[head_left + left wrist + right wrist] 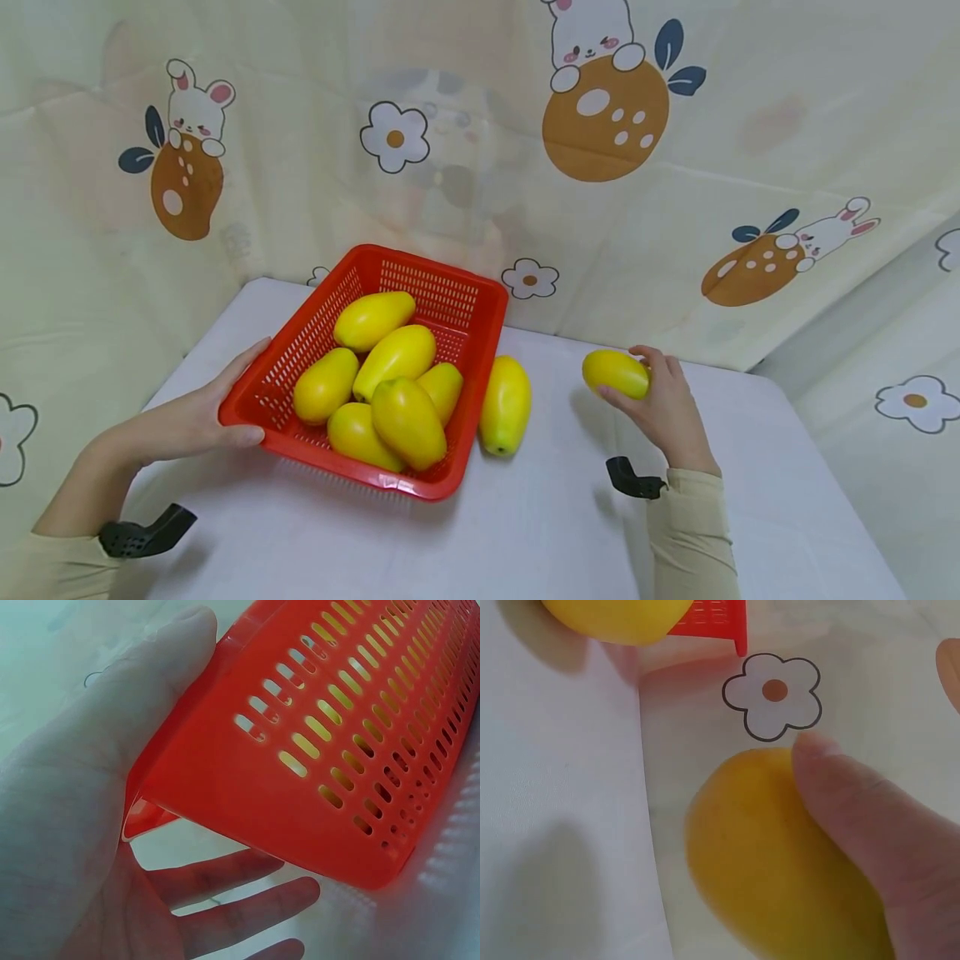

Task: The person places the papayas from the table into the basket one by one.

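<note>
A red plastic basket stands on the table with several yellow mangoes inside. At its near left corner my left hand holds the rim, thumb and fingers to either side of the corner. The left wrist view shows the thumb along the rim and the fingers spread below the slotted wall. My right hand grips a single yellow mango right of the basket, raised above the table. Its thumb presses against that mango in the right wrist view; the other fingers are hidden there.
Another mango lies on the table against the basket's right side. A white cloth covers the table. Behind it hangs a cream curtain printed with rabbits and flowers, close to the table's back edge.
</note>
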{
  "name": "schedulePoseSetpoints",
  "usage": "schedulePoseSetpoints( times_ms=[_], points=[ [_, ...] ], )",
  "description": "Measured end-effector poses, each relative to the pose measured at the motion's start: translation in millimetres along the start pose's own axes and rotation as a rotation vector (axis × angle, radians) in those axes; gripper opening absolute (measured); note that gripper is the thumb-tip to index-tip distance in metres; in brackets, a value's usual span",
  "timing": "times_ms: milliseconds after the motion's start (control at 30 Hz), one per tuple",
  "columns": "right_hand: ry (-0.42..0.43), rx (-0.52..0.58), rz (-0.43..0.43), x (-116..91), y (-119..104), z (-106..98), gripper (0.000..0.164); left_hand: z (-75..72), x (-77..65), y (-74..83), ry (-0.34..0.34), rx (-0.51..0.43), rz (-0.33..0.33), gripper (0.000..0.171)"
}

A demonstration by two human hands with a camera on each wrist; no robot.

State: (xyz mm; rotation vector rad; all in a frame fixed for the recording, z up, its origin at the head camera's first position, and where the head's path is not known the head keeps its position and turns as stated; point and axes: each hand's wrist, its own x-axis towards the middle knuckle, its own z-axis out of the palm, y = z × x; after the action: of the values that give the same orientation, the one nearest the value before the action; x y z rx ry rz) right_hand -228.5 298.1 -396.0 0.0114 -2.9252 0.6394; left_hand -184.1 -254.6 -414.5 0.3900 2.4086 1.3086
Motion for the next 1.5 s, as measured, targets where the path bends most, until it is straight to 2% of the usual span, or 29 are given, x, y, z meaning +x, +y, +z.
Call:
schedulePoseSetpoints(
  times_ms=[300,533,733,900,1267,1500],
  points=[
    [-0.062,-0.046,-0.01,-2,-2,-3,0.064,0.0,-1.6,1.1,0.001,-0.002,-0.004,0.102],
    [-0.078,-0.076,-0.04,-2,-4,0,0.062,0.4,-1.3,1.2,-0.002,-0.014,-0.011,0.101],
    [-0.095,-0.108,-0.049,-3,-6,6,0.058,0.5,-0.5,0.0,-0.001,-0.019,-0.002,0.101],
    [-0.127,-0.12,-0.091,-2,-9,17,0.055,0.3,0.1,-0.8,-0.004,-0.032,-0.005,0.101],
    [-0.107,-0.145,-0.165,-3,-19,26,0.05,0.0,1.3,-2.5,-0.005,-0.02,0.003,0.099],
    [-0.216,-0.179,-0.14,-7,-30,22,0.041,0.5,1.0,-2.9,-0.002,-0.021,0.008,0.099]
  ],
)
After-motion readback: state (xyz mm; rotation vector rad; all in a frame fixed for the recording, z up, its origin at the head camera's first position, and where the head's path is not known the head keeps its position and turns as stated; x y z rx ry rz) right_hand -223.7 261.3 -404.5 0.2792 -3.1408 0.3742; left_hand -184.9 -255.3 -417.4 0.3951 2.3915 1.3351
